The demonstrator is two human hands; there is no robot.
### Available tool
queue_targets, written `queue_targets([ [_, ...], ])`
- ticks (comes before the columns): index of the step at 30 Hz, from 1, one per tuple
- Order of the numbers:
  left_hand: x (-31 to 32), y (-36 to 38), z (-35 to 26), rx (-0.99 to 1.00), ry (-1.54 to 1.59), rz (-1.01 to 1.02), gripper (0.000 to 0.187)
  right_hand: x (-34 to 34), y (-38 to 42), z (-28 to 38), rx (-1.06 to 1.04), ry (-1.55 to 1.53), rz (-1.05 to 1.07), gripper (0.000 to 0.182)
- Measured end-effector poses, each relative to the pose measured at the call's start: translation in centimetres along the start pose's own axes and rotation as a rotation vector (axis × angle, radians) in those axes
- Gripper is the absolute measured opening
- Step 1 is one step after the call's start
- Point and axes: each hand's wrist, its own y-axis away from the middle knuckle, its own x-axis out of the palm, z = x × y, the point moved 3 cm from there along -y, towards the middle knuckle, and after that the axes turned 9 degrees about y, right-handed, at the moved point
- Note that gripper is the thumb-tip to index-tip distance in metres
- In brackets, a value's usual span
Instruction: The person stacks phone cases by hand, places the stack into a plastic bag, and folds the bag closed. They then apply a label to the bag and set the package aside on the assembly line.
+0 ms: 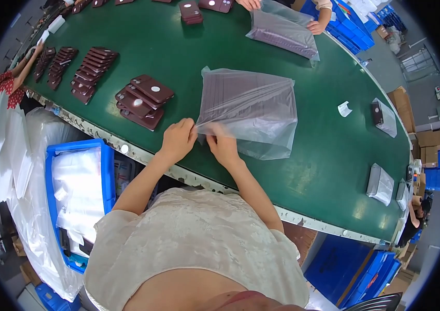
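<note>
A clear plastic bag point(277, 140) lies on the green table in front of me, with a stack of flat maroon pieces point(225, 98) inside it. My left hand point(180, 139) is closed on the bag's near-left corner. Beside it, my right hand point(223, 145) has its fingers curled at the bag's near edge; motion blurs the fingertips, and the plastic between my hands is bunched. Left of the bag sits an uneven pile of maroon phone cases point(145, 101) with camera cut-outs and pale oval marks.
Rows of maroon phone cases point(93, 72) stand further left. Across the table, another person's hands point(315, 26) hold a filled clear bag point(282, 39). Small wrapped packs point(380, 184) and a white scrap point(344, 108) lie on the right. A blue crate point(107, 171) stands below the table edge.
</note>
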Motion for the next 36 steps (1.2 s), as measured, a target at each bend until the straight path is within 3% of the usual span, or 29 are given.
queue_targets([
  [8, 0.5, -0.6, -0.7, -0.026, 0.065, -0.058, 0.011, -4.1, 0.1, 0.6, -0.142, 0.389, -0.329, 0.045],
  [16, 1.3, -0.3, -0.6, 0.057, 0.046, -0.038, 0.011, -3.4, -0.2, 0.1, -0.204, 0.506, -0.314, 0.071],
  [20, 1.2, -1.0, -1.7, 0.171, 0.02, -0.043, 0.01, -3.2, -2.1, 1.3, -0.164, 0.515, -0.197, 0.077],
  [29, -0.6, -1.4, -3.2, 0.296, -0.043, 0.1, 0.011, -3.4, -3.9, 1.9, -0.114, 0.554, -0.299, 0.081],
  [32, 0.2, -0.6, -1.9, 0.267, -0.084, 0.164, 0.01, -2.1, -4.3, 1.1, -0.121, 0.786, -0.136, 0.082],
  [36, 0.7, -0.8, -0.7, 0.22, -0.133, 0.178, 0.011, -6.3, -4.3, 1.0, -0.253, 0.656, 0.026, 0.08],
])
